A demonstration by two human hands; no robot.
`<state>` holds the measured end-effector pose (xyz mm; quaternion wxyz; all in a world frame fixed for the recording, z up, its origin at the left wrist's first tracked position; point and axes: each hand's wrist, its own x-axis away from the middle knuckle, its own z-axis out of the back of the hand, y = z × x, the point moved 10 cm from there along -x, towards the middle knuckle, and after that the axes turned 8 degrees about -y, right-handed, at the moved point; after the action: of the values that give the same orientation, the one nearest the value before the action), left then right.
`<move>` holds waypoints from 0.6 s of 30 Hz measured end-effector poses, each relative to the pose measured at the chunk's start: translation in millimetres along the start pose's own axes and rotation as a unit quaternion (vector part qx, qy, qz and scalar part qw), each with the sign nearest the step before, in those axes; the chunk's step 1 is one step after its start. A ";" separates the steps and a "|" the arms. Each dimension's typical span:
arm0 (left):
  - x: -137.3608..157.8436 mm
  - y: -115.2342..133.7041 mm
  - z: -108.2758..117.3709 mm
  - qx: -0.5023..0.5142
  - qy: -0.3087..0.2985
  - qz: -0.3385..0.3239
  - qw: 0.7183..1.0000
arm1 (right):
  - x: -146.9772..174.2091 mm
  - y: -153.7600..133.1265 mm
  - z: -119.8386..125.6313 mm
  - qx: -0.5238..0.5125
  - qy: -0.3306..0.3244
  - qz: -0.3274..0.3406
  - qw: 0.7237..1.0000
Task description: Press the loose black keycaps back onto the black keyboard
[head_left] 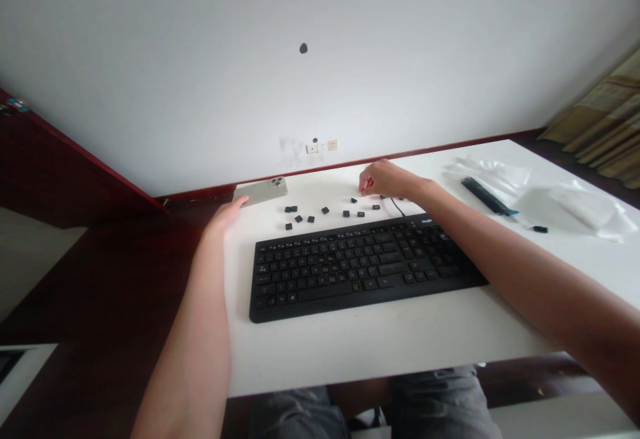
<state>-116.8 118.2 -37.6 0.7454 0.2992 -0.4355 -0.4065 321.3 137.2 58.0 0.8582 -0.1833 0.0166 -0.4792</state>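
Observation:
My left hand (225,216) is at the table's left edge; its thumb lies stretched out by the near corner of a phone (260,191), and its other fingers are mostly hidden. The phone rests camera side up. Beyond the keyboard, my right hand (385,178) is closed, fingertips down near the tabletop, with a small red object (369,184) showing between the fingers; its kind is not clear. Several loose black keycaps (325,210) are scattered between the hands. A black keyboard (325,272) lies in front of them, with a few gaps among its keys; my right forearm crosses over its right end.
On the right side of the white table (380,339) lie a black brush-like tool (485,196) and crumpled clear plastic bags (585,206). A thin cable (397,206) runs from the keyboard's back. Behind the table stands a wall with sockets (333,145).

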 end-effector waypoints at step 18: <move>-2.9 3.6 0.0 -0.013 0.003 -0.021 1.000 | -7.6 15.3 -7.5 -0.059 -0.021 0.012 0.998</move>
<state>-116.4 122.4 -35.9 0.7415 0.2999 -0.4219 -0.4269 328.2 148.5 44.8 0.8518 -0.2436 0.0294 -0.4629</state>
